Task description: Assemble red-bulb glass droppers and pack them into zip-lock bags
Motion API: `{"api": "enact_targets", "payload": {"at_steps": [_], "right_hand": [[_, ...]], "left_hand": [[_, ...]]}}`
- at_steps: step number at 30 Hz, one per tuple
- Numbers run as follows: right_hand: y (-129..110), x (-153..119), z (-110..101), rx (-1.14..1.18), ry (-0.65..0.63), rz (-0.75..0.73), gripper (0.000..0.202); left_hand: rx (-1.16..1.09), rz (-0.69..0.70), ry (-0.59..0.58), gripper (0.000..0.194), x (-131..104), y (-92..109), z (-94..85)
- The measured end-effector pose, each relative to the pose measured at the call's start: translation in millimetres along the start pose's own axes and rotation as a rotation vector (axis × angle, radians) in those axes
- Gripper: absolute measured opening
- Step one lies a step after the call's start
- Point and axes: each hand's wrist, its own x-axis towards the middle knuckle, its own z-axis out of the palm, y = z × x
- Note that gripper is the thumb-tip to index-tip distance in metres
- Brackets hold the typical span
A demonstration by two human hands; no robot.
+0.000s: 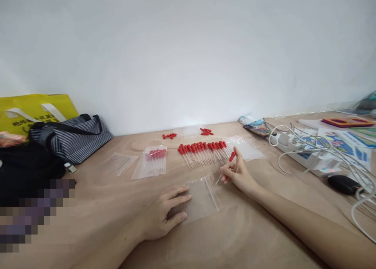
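My right hand [235,173] pinches a dropper with a red rubber bulb [232,156]; its thin transparent tube points down to the left. Beneath my left hand [169,210] lies the edge of a flat transparent zip bag [201,198], its zip side facing right. The fingers of that hand are stretched out and rest on the bag's left side. Just beyond the hands is a row of red-bulbed droppers [202,149], side by side with tubes toward me. Left of the row, a zip bag [149,169] holds several more droppers.
Further back are loose red bulbs [169,136], more red bulbs [206,131] and thin tubes [191,135]. Other zip bags [249,149] lie behind my right hand. A power strip [308,157] with tangled cables is at right; a striped bag [73,139] stands left. The wall bounds the table's back.
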Motion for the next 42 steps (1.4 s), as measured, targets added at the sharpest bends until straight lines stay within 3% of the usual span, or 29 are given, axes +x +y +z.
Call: {"api": "enact_targets", "payload": {"at_steps": [6, 14, 18, 24, 32, 38, 42], "right_hand": [[4, -5, 13, 0.044, -0.008, 0.046, 0.094], [5, -6, 13, 0.243, -0.093, 0.264, 0.045], [4, -5, 5, 0.117, -0.188, 0.255, 0.034], [1, -4, -6, -0.237, -0.500, 0.222, 0.029], [0, -4, -3, -0.405, -0.564, 0.062, 0.030], [3, -3, 1, -0.288, -0.526, 0.176, 0.035], [5, -2, 5, -0.321, -0.554, 0.136, 0.029]], "left_hand": [[0.011, -0.067, -0.076, 0.039, 4, 11, -6.9], [0.009, -0.066, -0.088, 0.046, 1, 4, -3.1], [0.018, -0.075, -0.111, 0.049, 1, 5, -4.6], [-0.007, -0.052, -0.081, 0.048, 2, 5, -3.6], [-0.006, -0.035, -0.071, 0.046, 4, 7, -5.0], [-0.012, -0.020, -0.082, 0.048, 7, 6, -3.3], [-0.025, -0.046, -0.061, 0.052, 6, 3, -0.7]]}}
